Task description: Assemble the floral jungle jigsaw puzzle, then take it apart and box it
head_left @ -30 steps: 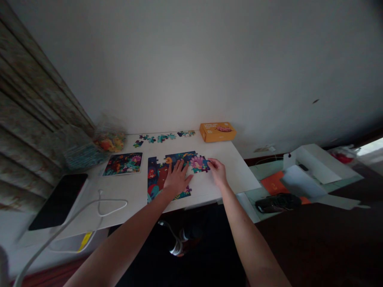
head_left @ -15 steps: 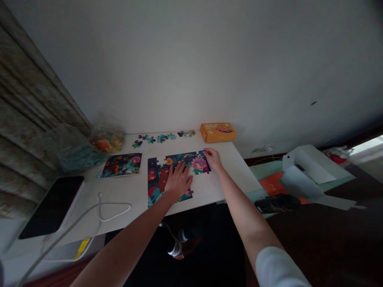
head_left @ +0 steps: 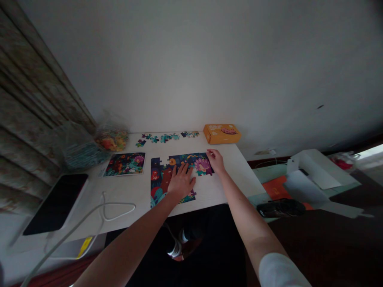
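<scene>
A partly assembled jigsaw puzzle (head_left: 160,180) with colourful cartoon pictures lies on the white table. My left hand (head_left: 181,181) rests flat on the middle of it, fingers spread, hiding part of the picture. At its upper right corner, my right hand (head_left: 216,160) has its fingers curled and pressed against a dark corner puzzle piece (head_left: 203,156); the fingertips partly cover that piece. Loose puzzle pieces (head_left: 165,138) lie in a row along the back of the table. Left of the puzzle is a reference picture card (head_left: 124,164) with a similar scene.
An orange box (head_left: 222,134) stands at the back right. Clear bags of pieces (head_left: 109,139) sit at the back left, near a black tablet (head_left: 56,203) and a white cable (head_left: 119,204). To the right, an opened white box (head_left: 314,171) lies on a lower surface.
The corner piece, which stuck up slightly past the puzzle's top edge, now sits more level with it. My right hand stays at that corner. The whole view has shifted slightly.
</scene>
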Demonstrator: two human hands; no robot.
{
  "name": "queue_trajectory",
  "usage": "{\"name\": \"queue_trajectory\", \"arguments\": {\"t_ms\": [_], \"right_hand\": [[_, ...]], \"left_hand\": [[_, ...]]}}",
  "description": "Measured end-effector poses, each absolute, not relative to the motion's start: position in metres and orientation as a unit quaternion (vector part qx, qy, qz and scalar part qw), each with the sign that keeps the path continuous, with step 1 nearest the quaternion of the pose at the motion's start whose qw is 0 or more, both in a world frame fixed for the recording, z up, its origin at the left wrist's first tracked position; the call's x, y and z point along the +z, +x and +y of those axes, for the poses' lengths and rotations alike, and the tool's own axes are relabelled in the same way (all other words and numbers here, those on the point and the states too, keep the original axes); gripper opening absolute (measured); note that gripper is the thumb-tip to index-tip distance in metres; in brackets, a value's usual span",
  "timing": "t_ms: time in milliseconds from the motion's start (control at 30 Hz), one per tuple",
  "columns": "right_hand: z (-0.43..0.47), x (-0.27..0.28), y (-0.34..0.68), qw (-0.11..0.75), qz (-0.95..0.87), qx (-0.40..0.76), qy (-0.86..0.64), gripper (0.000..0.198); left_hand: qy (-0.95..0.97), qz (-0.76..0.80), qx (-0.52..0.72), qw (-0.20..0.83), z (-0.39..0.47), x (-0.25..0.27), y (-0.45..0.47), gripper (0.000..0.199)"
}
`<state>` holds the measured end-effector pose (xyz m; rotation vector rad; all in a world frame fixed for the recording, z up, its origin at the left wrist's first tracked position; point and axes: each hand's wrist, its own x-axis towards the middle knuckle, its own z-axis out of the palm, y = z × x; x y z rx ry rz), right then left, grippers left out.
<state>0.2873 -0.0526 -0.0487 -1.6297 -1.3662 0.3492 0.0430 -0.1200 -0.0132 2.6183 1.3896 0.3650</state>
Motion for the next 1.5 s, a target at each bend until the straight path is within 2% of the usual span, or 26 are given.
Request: {"name": "queue_trajectory", "arguments": {"t_ms": [133, 367, 500, 1167, 1367, 1500], "right_hand": [[-0.079, -0.048, 0.281, 0.441, -0.622, 0.138, -0.632, 0.046], [-0.104, -0.051, 0.269, 0.301, -0.718, 0.094, -0.621, 0.048], [-0.102, -0.049, 0.266, 0.272, -0.738, 0.071, -0.613, 0.047], [-0.101, -0.05, 0.262, 0.299, -0.71, 0.039, -0.636, 0.04], [-0.102, -0.051, 0.262, 0.311, -0.707, 0.039, -0.634, 0.041], [-0.103, -0.049, 0.261, 0.299, -0.709, 0.031, -0.639, 0.04]], "left_hand": [[0.876, 0.461, 0.122, 0.072, -0.121, -0.012, 0.043, 0.051], [0.876, 0.462, 0.12, 0.069, -0.121, -0.013, 0.043, 0.052], [0.877, 0.46, 0.122, 0.064, -0.12, -0.015, 0.043, 0.052], [0.866, 0.477, 0.115, 0.099, -0.11, -0.01, 0.039, 0.045], [0.834, 0.531, 0.135, 0.069, -0.067, 0.007, 0.016, 0.041], [0.775, 0.617, 0.132, 0.039, -0.019, 0.015, -0.023, 0.045]]}}
